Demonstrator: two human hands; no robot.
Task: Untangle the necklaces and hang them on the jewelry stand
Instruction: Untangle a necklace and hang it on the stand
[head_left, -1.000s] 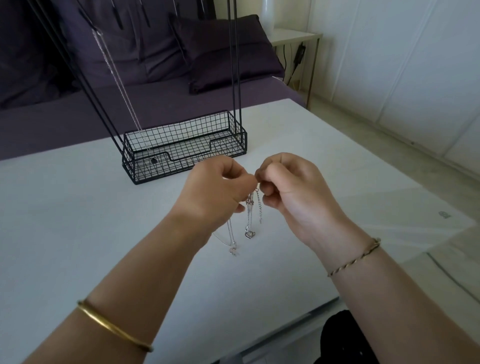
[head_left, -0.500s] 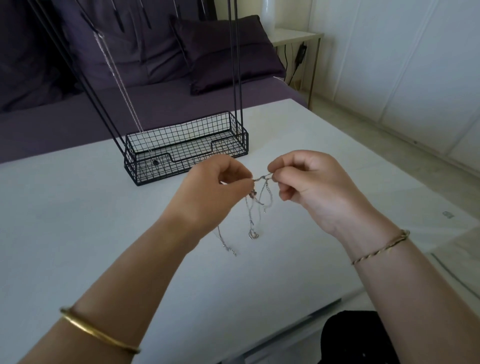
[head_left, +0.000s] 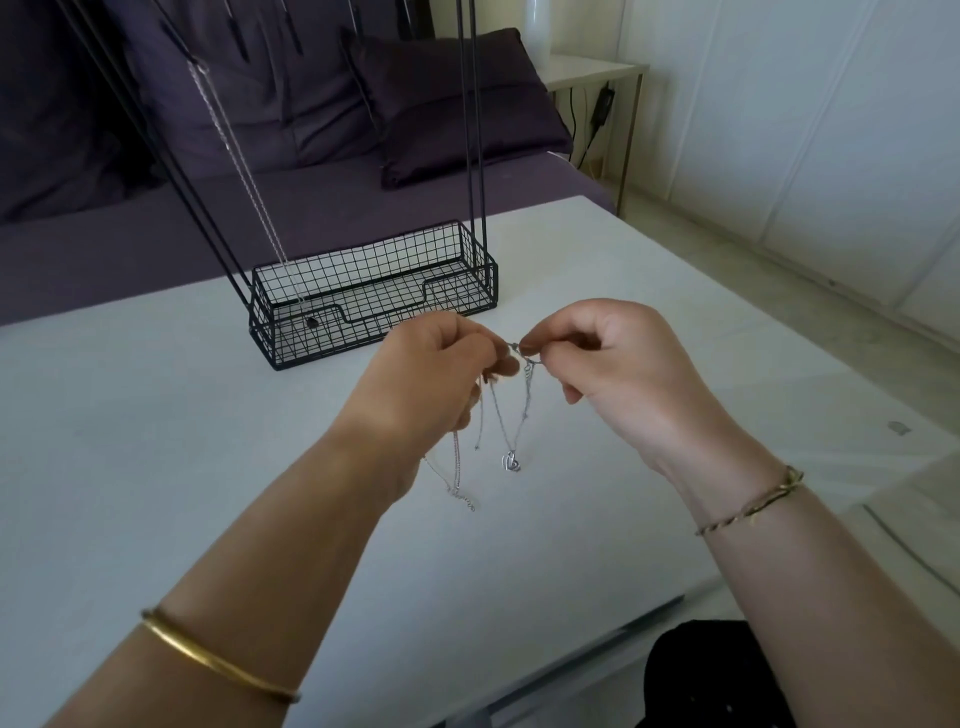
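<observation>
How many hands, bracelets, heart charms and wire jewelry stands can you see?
Hands: 2, the left hand and the right hand, both pinching the tangled necklaces
Bracelets: 2, a gold bangle and a twisted bracelet
Heart pendant: 1
Black wire jewelry stand: 1
Total: 6

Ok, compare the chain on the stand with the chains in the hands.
The stand chain hangs straight from the stand; the held chains droop in several crossed strands. No hand touches the stand chain; the left hand and right hand pinch the held chains. The held chains show a heart pendant; the stand chain seems to end in a dark bead. Both are thin and silvery.
</observation>
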